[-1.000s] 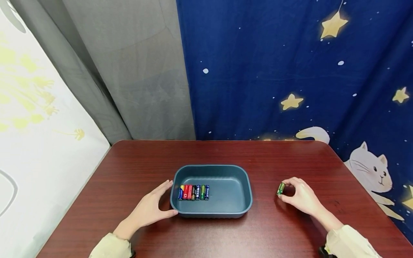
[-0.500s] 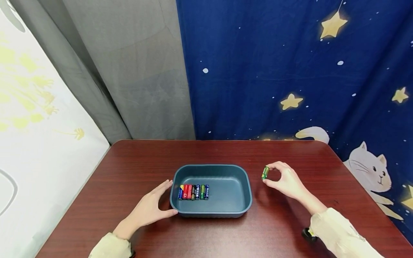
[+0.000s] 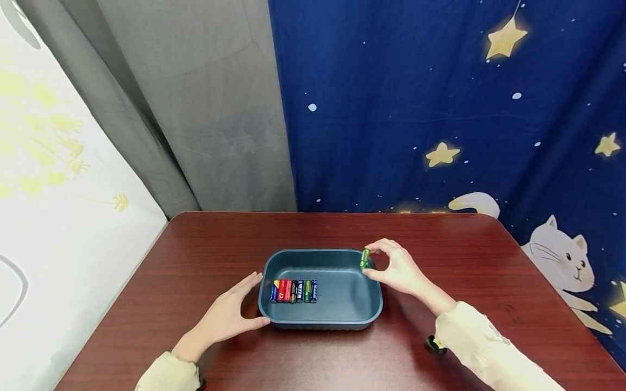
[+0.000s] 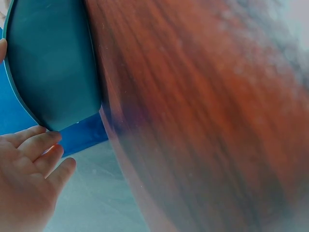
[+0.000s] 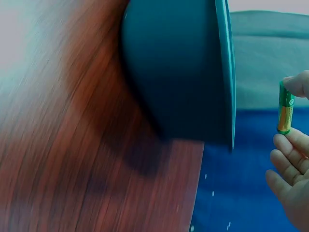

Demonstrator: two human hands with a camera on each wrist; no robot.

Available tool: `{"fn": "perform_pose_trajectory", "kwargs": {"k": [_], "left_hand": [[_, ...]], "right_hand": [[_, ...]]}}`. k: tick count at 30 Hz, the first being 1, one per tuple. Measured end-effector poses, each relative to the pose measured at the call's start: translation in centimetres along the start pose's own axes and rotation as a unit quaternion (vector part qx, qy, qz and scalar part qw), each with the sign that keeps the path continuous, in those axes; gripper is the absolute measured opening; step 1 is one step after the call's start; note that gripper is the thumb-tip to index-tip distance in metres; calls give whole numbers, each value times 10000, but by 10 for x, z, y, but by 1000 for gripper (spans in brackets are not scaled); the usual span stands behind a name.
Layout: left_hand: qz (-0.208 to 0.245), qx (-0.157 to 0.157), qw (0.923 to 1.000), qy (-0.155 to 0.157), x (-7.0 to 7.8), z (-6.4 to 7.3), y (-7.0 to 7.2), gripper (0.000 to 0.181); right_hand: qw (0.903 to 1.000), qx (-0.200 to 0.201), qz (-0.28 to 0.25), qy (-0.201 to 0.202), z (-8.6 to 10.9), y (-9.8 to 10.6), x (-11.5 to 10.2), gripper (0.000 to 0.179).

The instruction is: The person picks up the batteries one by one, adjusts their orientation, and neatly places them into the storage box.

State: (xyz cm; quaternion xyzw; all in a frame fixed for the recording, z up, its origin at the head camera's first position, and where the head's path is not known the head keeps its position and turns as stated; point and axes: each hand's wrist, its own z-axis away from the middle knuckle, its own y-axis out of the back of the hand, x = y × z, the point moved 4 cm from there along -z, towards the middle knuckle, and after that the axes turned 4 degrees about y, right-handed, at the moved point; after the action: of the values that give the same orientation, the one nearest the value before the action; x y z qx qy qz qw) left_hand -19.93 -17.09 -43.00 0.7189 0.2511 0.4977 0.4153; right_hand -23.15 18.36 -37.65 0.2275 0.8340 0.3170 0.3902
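My right hand [image 3: 398,270] pinches a green battery [image 3: 364,259] by its two ends, between thumb and fingertip, over the right rim of a blue-grey basin [image 3: 342,325]. In the right wrist view the battery [image 5: 286,108] shows a green and gold wrapper and stands above the basin's rim. My left hand [image 3: 225,315] spreads its thumb and fingers against the basin's left side. Its fingertips touch the rim, as the left wrist view of the hand [image 4: 34,169] also shows. Inside the basin, several batteries [image 3: 293,291] in blue, red, black and green lie side by side in a row toward the left.
The basin stands on a dark red wooden table [image 3: 220,233] with rounded far corners. Behind the table hang a grey curtain [image 3: 210,108] and a blue curtain [image 3: 381,108] with stars. A white printed cloth [image 3: 58,244] hangs at the left.
My right hand has carried the green battery leftward from the table's right side to the basin's right rim. The left hand, the basin and the row of batteries have stayed put.
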Motion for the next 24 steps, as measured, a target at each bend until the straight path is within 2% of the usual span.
{"fn": "perform_pose_trajectory", "kwargs": {"k": [5, 9, 19, 24], "left_hand": [[5, -15, 10000, 0, 0, 0, 0, 91], [3, -16, 10000, -6, 0, 0, 0, 91], [-3, -5, 10000, 14, 1, 0, 1, 91], [-31, 42, 10000, -35, 1, 0, 0, 91]], "right_hand": [[9993, -88, -290, 208, -8, -18, -10, 41], [9987, -186, -426, 217, -11, -30, -13, 42], [9950, -677, -733, -1, -15, -61, -20, 41], [9900, -1017, -975, -54, -15, -76, -23, 44]]}}
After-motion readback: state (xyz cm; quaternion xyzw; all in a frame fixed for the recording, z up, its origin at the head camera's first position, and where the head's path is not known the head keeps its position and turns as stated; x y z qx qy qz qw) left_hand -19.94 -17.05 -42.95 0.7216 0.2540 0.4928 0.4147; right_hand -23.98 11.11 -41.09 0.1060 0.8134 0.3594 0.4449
